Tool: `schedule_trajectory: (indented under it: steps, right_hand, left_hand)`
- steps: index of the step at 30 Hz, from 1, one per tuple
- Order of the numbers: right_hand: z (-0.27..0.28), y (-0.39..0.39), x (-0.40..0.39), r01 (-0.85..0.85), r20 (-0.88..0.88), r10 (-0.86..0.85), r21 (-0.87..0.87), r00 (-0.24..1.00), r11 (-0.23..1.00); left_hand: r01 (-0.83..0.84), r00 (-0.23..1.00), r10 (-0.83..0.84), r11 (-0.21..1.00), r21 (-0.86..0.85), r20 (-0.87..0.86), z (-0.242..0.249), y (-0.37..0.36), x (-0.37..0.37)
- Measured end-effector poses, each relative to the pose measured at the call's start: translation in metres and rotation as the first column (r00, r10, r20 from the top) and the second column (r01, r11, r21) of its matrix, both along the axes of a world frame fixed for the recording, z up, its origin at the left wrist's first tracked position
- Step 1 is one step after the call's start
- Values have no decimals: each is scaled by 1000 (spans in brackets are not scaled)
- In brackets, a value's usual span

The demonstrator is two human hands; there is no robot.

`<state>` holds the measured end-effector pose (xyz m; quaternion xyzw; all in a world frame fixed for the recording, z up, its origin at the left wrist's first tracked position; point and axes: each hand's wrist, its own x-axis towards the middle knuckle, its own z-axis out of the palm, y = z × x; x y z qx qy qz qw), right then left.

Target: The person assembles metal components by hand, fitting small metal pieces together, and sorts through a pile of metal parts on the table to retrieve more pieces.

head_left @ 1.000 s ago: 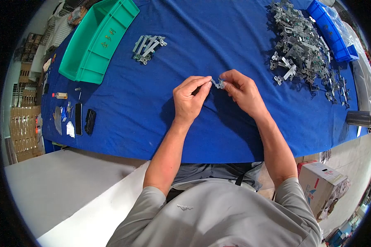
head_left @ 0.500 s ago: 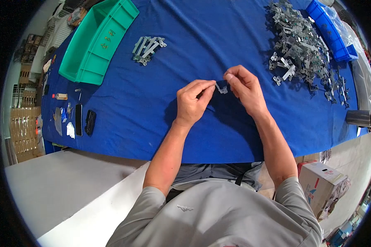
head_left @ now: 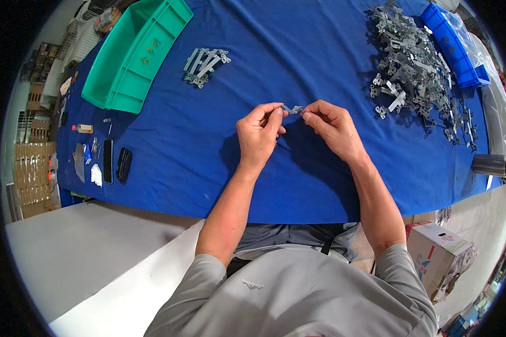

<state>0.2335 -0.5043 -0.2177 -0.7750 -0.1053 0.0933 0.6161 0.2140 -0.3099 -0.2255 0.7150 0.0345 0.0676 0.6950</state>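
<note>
Between my two hands, above the blue cloth, is a small metal bracket [head_left: 293, 110]. My left hand [head_left: 258, 135] pinches its left end between thumb and fingers. The fingertips of my right hand [head_left: 333, 128] close on the bracket's right end. Part of the bracket is hidden behind the fingers. Beyond my left hand lies a small group of similar brackets [head_left: 206, 64], set side by side. A large heap of the same metal brackets [head_left: 410, 70] spreads over the cloth to the right.
A green bin [head_left: 130, 84] stands at the far left, and a blue bin [head_left: 455, 48] at the far right. On the left lie a phone [head_left: 108, 162], a black case [head_left: 124, 165] and a small bottle [head_left: 83, 128]. A metal cylinder [head_left: 491, 164] sits at the right edge of the blue cloth [head_left: 197, 151].
My left hand has turned and shifted slightly left, and the bracket now lies more level. The right fingertips have come down and inward onto its right end.
</note>
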Motion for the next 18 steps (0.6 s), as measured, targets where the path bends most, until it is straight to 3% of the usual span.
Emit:
schedule_trajectory:
  steps: [8,14,18]
  right_hand:
    - [2,1,-1,18,66,-12,-95,998,995]
    - [1,1,-1,19,64,-15,-57,998,998]
    - [2,2,-1,22,64,-17,-80,998,997]
  left_hand:
    - [-26,979,-4,989,144,201,-6,2,3]
    - [-8,1000,8,1000,-30,10,-1,0,2]
    - [21,1000,-20,999,-44,24,-6,1,2]
